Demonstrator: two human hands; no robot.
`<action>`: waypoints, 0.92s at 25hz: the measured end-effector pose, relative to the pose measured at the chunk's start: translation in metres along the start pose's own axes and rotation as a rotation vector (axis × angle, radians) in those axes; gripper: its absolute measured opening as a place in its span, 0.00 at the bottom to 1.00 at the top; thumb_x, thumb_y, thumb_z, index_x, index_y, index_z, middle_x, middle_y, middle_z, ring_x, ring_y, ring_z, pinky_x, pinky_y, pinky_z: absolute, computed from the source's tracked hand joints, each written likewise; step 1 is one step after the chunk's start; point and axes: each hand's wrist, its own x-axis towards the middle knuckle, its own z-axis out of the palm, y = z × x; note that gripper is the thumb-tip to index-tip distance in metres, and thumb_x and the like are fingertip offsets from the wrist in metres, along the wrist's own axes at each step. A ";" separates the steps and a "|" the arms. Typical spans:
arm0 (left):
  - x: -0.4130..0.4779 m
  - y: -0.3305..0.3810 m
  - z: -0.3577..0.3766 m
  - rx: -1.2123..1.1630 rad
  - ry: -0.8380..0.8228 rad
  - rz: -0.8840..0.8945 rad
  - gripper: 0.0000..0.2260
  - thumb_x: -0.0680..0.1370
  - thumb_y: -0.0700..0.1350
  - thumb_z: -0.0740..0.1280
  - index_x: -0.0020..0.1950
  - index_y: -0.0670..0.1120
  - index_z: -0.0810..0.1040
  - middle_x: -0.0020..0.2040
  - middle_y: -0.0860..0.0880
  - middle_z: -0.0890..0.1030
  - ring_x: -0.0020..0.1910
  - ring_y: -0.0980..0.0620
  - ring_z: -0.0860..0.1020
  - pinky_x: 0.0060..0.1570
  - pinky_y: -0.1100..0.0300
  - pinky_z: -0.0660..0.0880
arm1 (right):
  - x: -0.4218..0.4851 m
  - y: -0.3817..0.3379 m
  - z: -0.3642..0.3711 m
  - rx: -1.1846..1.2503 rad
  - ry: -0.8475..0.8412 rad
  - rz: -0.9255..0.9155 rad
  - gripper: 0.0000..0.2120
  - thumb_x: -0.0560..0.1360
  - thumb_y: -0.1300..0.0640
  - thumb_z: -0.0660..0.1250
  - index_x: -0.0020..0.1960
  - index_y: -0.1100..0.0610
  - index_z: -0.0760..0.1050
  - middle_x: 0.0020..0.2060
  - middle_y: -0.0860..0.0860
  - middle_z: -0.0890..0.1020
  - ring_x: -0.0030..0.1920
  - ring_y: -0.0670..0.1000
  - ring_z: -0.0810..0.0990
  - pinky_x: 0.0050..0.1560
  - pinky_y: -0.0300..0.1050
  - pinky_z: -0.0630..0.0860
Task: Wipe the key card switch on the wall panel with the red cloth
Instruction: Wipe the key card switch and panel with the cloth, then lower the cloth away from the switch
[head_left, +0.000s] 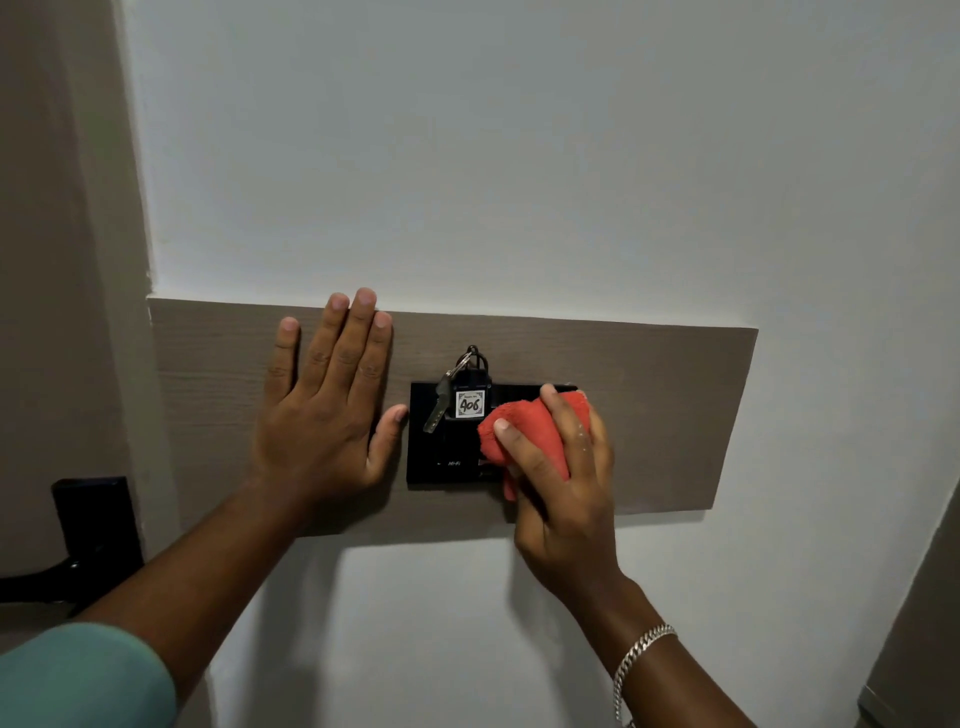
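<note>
- A black door lock plate with lever handle (98, 525) sits at the far left edge, low on the beige surface beside the white wall (519, 156).
- A teal sleeve (78, 680) covers the left upper arm in the lower left corner.
- The left hand (322, 410) lies flat and released, fingers spread, palm pressed on the grey-brown wood wall panel (665, 415), thumb tip just beside the switch's left edge.
- The black key card switch (441, 447) is mounted on the panel's middle; a key (435, 410) and a black fob tagged "406" (470, 402) hang in its slot.
- The red cloth (524, 431), bunched, is pressed against the switch's right part.
- The right hand (561, 483) grips the cloth, fingers curled over it.
- A silver chain bracelet (641, 660) circles the right wrist.
</note>
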 end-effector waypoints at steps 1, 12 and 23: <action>0.000 0.001 0.000 -0.002 -0.001 -0.001 0.34 0.78 0.56 0.55 0.79 0.40 0.52 0.80 0.40 0.53 0.79 0.43 0.49 0.76 0.39 0.49 | 0.007 0.003 -0.003 -0.005 0.025 0.022 0.22 0.75 0.63 0.64 0.67 0.50 0.75 0.73 0.60 0.69 0.73 0.67 0.67 0.78 0.59 0.56; 0.002 0.003 0.000 -0.017 -0.036 -0.034 0.34 0.78 0.56 0.51 0.79 0.40 0.51 0.80 0.40 0.53 0.79 0.42 0.48 0.77 0.41 0.43 | -0.003 0.045 -0.028 -0.103 0.098 0.433 0.19 0.80 0.56 0.58 0.70 0.49 0.72 0.75 0.58 0.67 0.73 0.62 0.64 0.76 0.60 0.61; -0.089 0.243 -0.096 -1.409 -0.213 -0.933 0.25 0.72 0.55 0.67 0.68 0.53 0.66 0.64 0.43 0.76 0.63 0.48 0.75 0.60 0.59 0.73 | -0.101 0.067 -0.165 0.340 -0.215 0.688 0.30 0.77 0.48 0.66 0.74 0.33 0.56 0.72 0.36 0.67 0.72 0.38 0.67 0.73 0.41 0.68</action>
